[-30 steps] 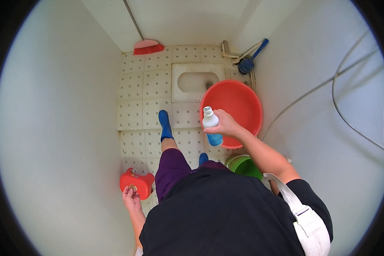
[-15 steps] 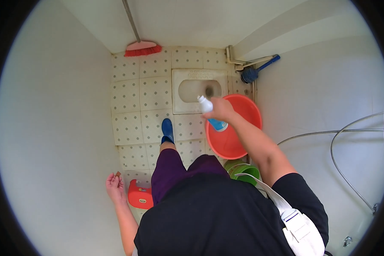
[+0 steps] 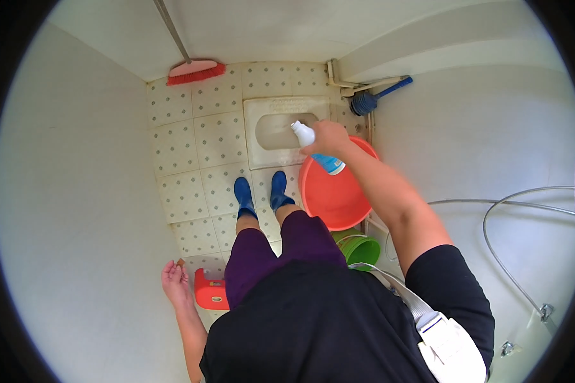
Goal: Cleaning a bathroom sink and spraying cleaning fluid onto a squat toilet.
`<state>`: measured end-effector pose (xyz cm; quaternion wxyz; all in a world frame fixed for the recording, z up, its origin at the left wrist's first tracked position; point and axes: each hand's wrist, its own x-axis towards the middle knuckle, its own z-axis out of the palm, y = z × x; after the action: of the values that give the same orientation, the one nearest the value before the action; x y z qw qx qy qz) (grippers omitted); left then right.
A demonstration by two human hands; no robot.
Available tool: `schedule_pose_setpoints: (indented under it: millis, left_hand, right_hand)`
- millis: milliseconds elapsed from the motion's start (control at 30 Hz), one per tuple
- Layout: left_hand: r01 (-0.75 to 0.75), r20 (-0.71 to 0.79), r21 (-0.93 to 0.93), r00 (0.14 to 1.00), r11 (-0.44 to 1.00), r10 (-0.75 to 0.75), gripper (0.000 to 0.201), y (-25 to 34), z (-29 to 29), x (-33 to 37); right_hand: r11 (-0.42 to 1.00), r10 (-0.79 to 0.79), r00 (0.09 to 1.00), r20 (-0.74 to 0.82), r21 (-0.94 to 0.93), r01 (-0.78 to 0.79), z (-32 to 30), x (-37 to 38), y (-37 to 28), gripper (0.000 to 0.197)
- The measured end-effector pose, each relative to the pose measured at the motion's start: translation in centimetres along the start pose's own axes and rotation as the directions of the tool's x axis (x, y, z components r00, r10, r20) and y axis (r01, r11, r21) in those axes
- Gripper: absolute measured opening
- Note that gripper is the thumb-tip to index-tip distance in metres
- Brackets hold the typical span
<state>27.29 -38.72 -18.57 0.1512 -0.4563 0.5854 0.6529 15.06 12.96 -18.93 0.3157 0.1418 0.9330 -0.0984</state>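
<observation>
In my right hand [image 3: 330, 136] is a white and blue bottle [image 3: 305, 135], my fingers wrapped round its middle. It lies tilted, with its narrow white neck pointing up-left over the white squat toilet [image 3: 280, 157]. The blue lower end of the bottle is above the large red basin [image 3: 333, 198]. Away to the left, near the wall, my left hand [image 3: 174, 279] pinches a small brown piece [image 3: 181, 262], too small for me to tell its kind. Any liquid leaving the bottle cannot be made out.
A red stool [image 3: 209, 291] stands beside my left hand. The green bucket [image 3: 362, 251] is behind the basin. A pink broom [image 3: 197, 70] leans at the far wall, and a blue toilet brush [image 3: 366, 103] is at the far right corner. A shower hose [image 3: 487, 233] hangs on the right.
My right foot has come forward into view beside the left one. The bottle has shifted slightly up the picture, still in my right hand. My left hand keeps its pinch.
</observation>
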Motion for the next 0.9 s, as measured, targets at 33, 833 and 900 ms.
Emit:
schedule_pose_setpoints:
  millis: [33,833,900]
  left_hand:
    - [-0.001,-0.001,-0.007,1.0,1.0,0.001,0.027,0.0,0.5,-0.1]
    - [-0.046,0.05,0.137,0.998,0.99,0.039,0.028,2.5,4.2,-0.6]
    - [-0.04,0.024,0.126,0.999,0.991,0.038,0.028,2.4,3.7,-0.5]
  right_hand:
    - [1.0,0.016,1.0,-0.002,0.019,-0.016,0.1,0.5,0.4,0.064]
    - [0.947,0.275,0.943,0.189,0.117,-0.3,4.5,-5.5,6.9,0.061]
    - [0.934,0.307,0.927,0.213,0.118,-0.337,4.6,-5.9,7.0,0.061]
